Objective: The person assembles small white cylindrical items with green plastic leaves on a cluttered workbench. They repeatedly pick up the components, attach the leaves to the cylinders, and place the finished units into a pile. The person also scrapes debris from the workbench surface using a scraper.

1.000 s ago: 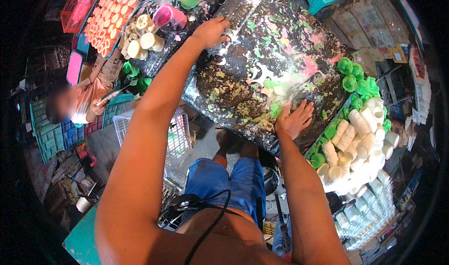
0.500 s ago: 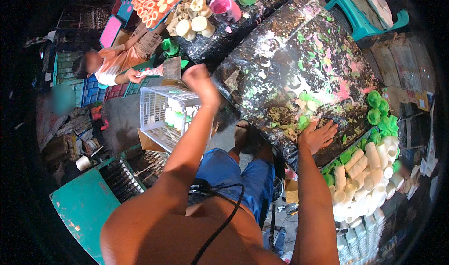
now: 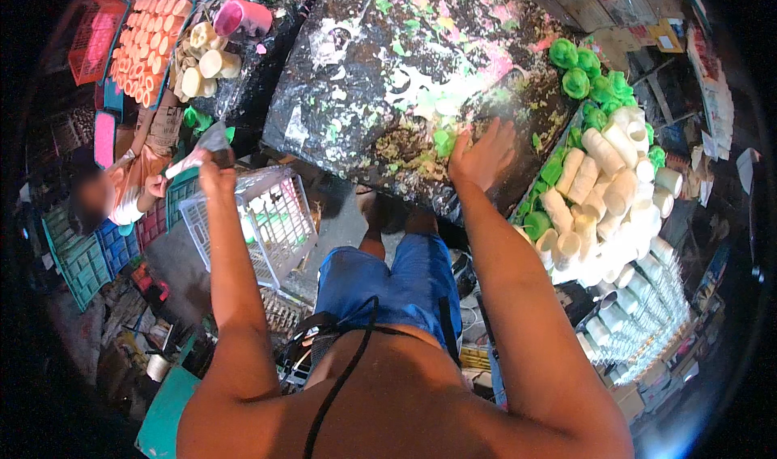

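At the left, my left hand (image 3: 217,177) is closed at the lower edge of a scraper (image 3: 188,163), where its wide metal blade meets my fingers. The scraper's handle is wrapped in something pale and pinkish, and another person's hand (image 3: 156,185) is at its far end. My right hand (image 3: 486,155) lies open, fingers spread, on the dark worktable (image 3: 324,119), which is spattered with white, pink and green residue. Just left of that hand is a small green scrap (image 3: 443,142).
A white plastic crate (image 3: 279,240) stands below the table's left side. Cream cylinders (image 3: 603,188) and green rosette-shaped pieces (image 3: 575,70) crowd the right edge. At the upper left are a pink bucket (image 3: 243,18), cream pieces (image 3: 212,62) and a tray of orange cylinders (image 3: 146,46).
My left hand has moved left and down onto the scraper the other person holds out. My right hand stays on the table, while the whole view has shifted with my head.
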Tool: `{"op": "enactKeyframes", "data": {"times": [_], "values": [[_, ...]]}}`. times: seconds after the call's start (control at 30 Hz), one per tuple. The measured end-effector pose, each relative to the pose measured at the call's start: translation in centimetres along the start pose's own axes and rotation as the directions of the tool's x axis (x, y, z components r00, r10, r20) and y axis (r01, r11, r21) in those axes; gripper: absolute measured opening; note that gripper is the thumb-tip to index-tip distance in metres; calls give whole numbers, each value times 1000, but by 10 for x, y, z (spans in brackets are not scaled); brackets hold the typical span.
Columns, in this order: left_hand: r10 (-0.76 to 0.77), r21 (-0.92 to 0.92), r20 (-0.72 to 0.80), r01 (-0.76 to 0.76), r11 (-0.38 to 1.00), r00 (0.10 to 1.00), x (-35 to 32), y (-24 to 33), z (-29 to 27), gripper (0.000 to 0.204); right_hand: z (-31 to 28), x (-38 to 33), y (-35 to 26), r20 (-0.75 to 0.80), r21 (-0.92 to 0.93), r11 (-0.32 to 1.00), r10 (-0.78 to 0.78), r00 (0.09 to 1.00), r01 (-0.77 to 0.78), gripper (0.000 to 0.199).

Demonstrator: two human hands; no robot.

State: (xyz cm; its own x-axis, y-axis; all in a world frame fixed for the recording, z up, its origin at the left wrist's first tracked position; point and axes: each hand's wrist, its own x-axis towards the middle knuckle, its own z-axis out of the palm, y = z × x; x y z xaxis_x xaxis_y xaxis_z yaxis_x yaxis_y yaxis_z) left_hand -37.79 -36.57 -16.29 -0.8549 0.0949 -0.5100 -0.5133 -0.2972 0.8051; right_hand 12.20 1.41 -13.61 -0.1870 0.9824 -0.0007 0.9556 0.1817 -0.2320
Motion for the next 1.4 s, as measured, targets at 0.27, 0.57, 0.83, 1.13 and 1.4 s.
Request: {"op": "enactKeyframes", "data": {"times": [0.27,0.57,0.83,1.13,1.4], "values": [[-92,545,822,-728,416,562,-256,-100,230,24,-5,15,34,112,456,885,51,992,-97,66],[-169,-222,962,-975,-29,-214,-301,-159,333,22,-166,47,19,678,349,906,-421,603,241,64],[-149,94,980,-966,-242,133,-242,-180,283,73,-136,-106,-26,444,174,983,-24,896,-60,52],[-88,285,931,-858,-428,353,-199,-189,257,65,-54,-136,-79,406,158,971,99,908,-177,59],[-74,318,925,-867,-384,372,-202,-186,259,71,-44,-130,-110,385,278,902,209,899,-329,61]]}}
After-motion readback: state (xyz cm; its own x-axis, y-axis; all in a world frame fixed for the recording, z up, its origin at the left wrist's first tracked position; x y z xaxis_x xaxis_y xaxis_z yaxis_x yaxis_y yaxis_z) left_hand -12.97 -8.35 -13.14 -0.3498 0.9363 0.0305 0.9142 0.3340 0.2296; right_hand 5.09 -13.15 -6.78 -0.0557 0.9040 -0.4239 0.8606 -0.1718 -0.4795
